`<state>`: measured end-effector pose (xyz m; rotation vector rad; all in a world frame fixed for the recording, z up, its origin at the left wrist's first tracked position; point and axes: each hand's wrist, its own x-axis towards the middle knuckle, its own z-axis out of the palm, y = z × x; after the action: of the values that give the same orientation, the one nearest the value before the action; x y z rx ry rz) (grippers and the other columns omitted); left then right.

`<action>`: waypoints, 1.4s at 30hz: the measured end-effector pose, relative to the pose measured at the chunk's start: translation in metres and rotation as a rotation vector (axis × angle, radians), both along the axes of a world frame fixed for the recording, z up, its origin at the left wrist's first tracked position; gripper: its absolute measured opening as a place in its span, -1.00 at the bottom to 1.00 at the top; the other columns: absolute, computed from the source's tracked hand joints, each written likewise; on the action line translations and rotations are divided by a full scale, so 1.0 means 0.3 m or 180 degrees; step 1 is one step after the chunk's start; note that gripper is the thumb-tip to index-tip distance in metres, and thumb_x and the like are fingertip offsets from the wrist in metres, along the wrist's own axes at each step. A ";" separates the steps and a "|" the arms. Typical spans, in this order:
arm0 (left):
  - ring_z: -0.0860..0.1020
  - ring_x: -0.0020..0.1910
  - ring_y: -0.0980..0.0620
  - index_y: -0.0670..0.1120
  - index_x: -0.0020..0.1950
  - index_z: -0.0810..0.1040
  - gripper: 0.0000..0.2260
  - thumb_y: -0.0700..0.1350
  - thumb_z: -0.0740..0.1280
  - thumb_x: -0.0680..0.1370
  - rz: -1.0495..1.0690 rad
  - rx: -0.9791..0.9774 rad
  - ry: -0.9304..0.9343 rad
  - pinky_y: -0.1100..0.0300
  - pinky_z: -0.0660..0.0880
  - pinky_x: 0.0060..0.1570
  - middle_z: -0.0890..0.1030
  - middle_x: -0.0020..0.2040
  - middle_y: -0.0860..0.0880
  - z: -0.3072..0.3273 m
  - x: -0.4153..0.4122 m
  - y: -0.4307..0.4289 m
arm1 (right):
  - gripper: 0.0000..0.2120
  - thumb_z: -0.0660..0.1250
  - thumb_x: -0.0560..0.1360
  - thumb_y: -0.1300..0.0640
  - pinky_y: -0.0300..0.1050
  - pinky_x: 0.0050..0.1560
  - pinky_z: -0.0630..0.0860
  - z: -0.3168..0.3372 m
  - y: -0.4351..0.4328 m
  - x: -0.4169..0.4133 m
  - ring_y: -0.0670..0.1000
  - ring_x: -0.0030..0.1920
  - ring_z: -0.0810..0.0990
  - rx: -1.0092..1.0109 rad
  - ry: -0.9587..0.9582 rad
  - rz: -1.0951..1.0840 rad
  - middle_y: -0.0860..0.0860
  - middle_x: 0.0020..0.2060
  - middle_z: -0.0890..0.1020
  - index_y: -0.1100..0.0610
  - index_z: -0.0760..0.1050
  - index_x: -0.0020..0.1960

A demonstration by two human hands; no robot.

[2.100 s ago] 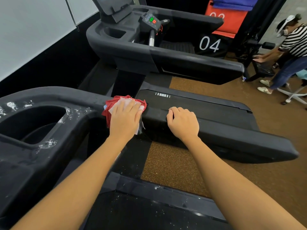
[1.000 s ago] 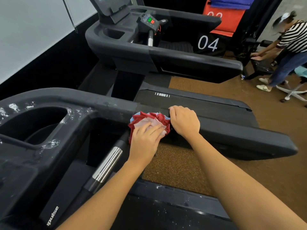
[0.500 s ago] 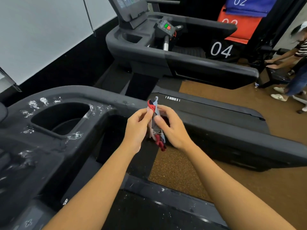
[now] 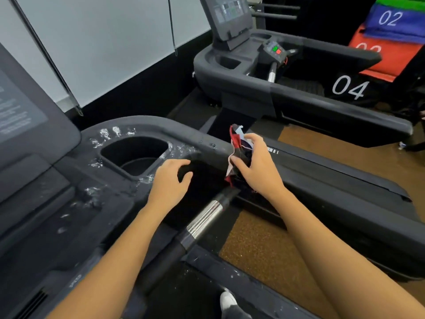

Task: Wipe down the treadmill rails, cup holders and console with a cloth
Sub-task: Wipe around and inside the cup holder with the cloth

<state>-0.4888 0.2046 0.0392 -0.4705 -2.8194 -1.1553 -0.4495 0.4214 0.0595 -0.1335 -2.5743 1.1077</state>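
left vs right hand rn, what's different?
The right hand grips the bunched red cloth; the left hand holds nothing, fingers loosely curled. The left hand is beside the cup holder; the right hand is over the rail. Both are bare, backs up.

Left hand loose, right hand tight-fingered.

Pale wall panels above a black band at 11 o'clock; second treadmill at 1; speckled brown floor at 5.
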 end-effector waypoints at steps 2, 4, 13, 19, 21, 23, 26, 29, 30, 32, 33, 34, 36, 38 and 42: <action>0.42 0.23 -0.10 -0.08 0.24 0.50 -0.70 -0.11 0.32 0.52 0.0270 -0.0352 0.0257 0.01 0.34 0.25 0.51 0.20 -0.08 -0.019 -0.022 -0.051 | -0.49 0.34 0.49 0.02 -0.06 0.25 0.36 -0.015 -0.004 -0.044 0.01 0.27 0.40 0.0544 -0.0004 0.0002 0.00 0.29 0.40 0.05 0.26 0.37; 0.40 0.23 -0.14 -0.11 0.26 0.49 -0.68 -0.12 0.33 0.51 0.0486 -0.0575 0.0368 -0.02 0.31 0.23 0.49 0.22 -0.10 -0.030 -0.029 -0.077 | -0.56 0.32 0.50 0.06 -0.03 0.19 0.37 -0.039 -0.020 -0.086 0.07 0.21 0.44 0.1135 -0.0051 0.0054 0.03 0.26 0.44 0.06 0.32 0.34; 0.39 0.30 -0.12 -0.15 0.37 0.39 -0.51 0.01 0.35 0.49 0.0609 -0.1527 0.0679 -0.08 0.25 0.27 0.45 0.29 -0.13 -0.053 -0.102 -0.067 | -0.59 0.34 0.46 0.06 0.08 0.23 0.33 -0.152 -0.068 -0.231 0.18 0.18 0.42 0.1945 0.0120 0.0294 0.13 0.20 0.47 0.16 0.42 0.26; 0.49 0.13 -0.10 -0.16 0.27 0.49 -0.49 0.14 0.33 0.46 0.0497 -0.1624 0.0812 -0.04 0.29 0.15 0.55 0.14 -0.10 -0.052 -0.149 -0.076 | -0.60 0.30 0.49 0.02 0.08 0.28 0.28 -0.140 -0.144 -0.332 0.19 0.24 0.38 0.2150 0.0199 0.0554 0.15 0.24 0.44 0.16 0.39 0.28; 0.51 0.08 -0.09 -0.17 0.24 0.51 -0.47 0.16 0.26 0.42 0.0498 -0.1636 0.0822 -0.03 0.31 0.11 0.56 0.10 -0.09 -0.055 -0.151 -0.078 | -0.60 0.30 0.50 0.04 0.08 0.29 0.28 -0.141 -0.155 -0.343 0.19 0.27 0.37 0.2157 0.0196 0.0629 0.15 0.26 0.43 0.16 0.39 0.29; 0.52 0.06 -0.09 -0.18 0.22 0.52 -0.46 0.16 0.25 0.40 0.0499 -0.1624 0.0815 -0.03 0.32 0.10 0.57 0.08 -0.09 -0.056 -0.152 -0.076 | -0.59 0.35 0.46 0.07 0.09 0.28 0.32 -0.147 -0.139 -0.326 0.20 0.26 0.40 0.2152 0.0278 0.0678 0.16 0.25 0.46 0.17 0.42 0.27; 0.52 0.05 -0.10 -0.19 0.23 0.51 -0.49 0.13 0.31 0.43 0.0485 -0.1575 0.0824 -0.03 0.34 0.09 0.57 0.08 -0.11 -0.060 -0.152 -0.076 | -0.55 0.42 0.40 0.11 0.09 0.25 0.37 -0.173 -0.086 -0.259 0.20 0.26 0.43 0.2203 0.0412 0.0636 0.17 0.24 0.48 0.16 0.44 0.26; 0.51 0.07 -0.13 -0.22 0.26 0.48 -0.50 0.06 0.38 0.44 0.0430 -0.1494 0.0788 -0.02 0.37 0.10 0.55 0.10 -0.14 -0.061 -0.150 -0.073 | -0.52 0.42 0.40 0.09 0.08 0.23 0.38 -0.195 -0.049 -0.214 0.20 0.26 0.43 0.2373 0.0465 0.0571 0.17 0.25 0.47 0.15 0.42 0.28; 0.51 0.07 -0.13 -0.23 0.27 0.47 -0.50 0.05 0.38 0.45 0.0418 -0.1448 0.0763 -0.01 0.38 0.11 0.54 0.11 -0.15 -0.060 -0.149 -0.071 | -0.52 0.42 0.40 0.08 0.09 0.22 0.39 -0.198 -0.048 -0.216 0.20 0.24 0.44 0.2411 0.0451 0.0542 0.17 0.24 0.48 0.15 0.42 0.28; 0.49 0.09 -0.11 -0.22 0.31 0.44 -0.49 0.04 0.37 0.46 0.0408 -0.1354 0.0698 0.02 0.37 0.13 0.51 0.14 -0.14 -0.057 -0.146 -0.068 | -0.52 0.43 0.39 0.06 0.09 0.17 0.42 -0.191 -0.066 -0.242 0.21 0.21 0.46 0.2417 0.0387 0.0480 0.17 0.21 0.49 0.16 0.42 0.26; 0.48 0.09 -0.09 -0.22 0.32 0.42 -0.49 0.04 0.36 0.47 0.0407 -0.1313 0.0681 0.04 0.36 0.14 0.50 0.15 -0.13 -0.056 -0.145 -0.068 | -0.51 0.43 0.38 0.05 0.10 0.15 0.42 -0.183 -0.082 -0.263 0.21 0.19 0.47 0.2393 0.0356 0.0471 0.18 0.20 0.50 0.16 0.43 0.25; 0.47 0.09 -0.09 -0.21 0.33 0.41 -0.49 0.04 0.35 0.47 0.0406 -0.1279 0.0672 0.06 0.36 0.14 0.50 0.15 -0.13 -0.056 -0.144 -0.067 | -0.52 0.42 0.39 0.04 0.10 0.14 0.41 -0.173 -0.100 -0.285 0.21 0.17 0.47 0.2354 0.0321 0.0484 0.17 0.19 0.49 0.16 0.42 0.26; 0.47 0.09 -0.07 -0.21 0.33 0.40 -0.49 0.04 0.35 0.47 0.0405 -0.1244 0.0676 0.08 0.35 0.14 0.49 0.16 -0.12 -0.057 -0.143 -0.066 | -0.52 0.37 0.44 -0.01 0.08 0.17 0.36 -0.153 -0.136 -0.330 0.19 0.19 0.44 0.2281 0.0203 0.0550 0.15 0.21 0.47 0.15 0.39 0.28; 0.47 0.09 -0.07 -0.20 0.33 0.41 -0.49 0.04 0.35 0.47 0.0405 -0.1234 0.0699 0.08 0.36 0.13 0.49 0.15 -0.12 -0.059 -0.144 -0.067 | -0.52 0.33 0.47 -0.05 0.06 0.22 0.31 -0.145 -0.157 -0.359 0.16 0.22 0.40 0.2249 0.0124 0.0612 0.12 0.25 0.43 0.12 0.36 0.32; 0.47 0.10 -0.07 -0.20 0.34 0.40 -0.48 0.05 0.35 0.47 0.0402 -0.1218 0.0725 0.07 0.36 0.13 0.49 0.16 -0.12 -0.064 -0.148 -0.070 | -0.47 0.37 0.44 -0.02 0.08 0.26 0.32 -0.151 -0.113 -0.312 0.17 0.29 0.38 0.2359 0.0222 0.0738 0.14 0.30 0.42 0.13 0.36 0.34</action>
<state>-0.5331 0.1837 0.0201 -0.4050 -2.8159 -0.5014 -0.5432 0.3877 0.0141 0.3786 -2.7940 0.1535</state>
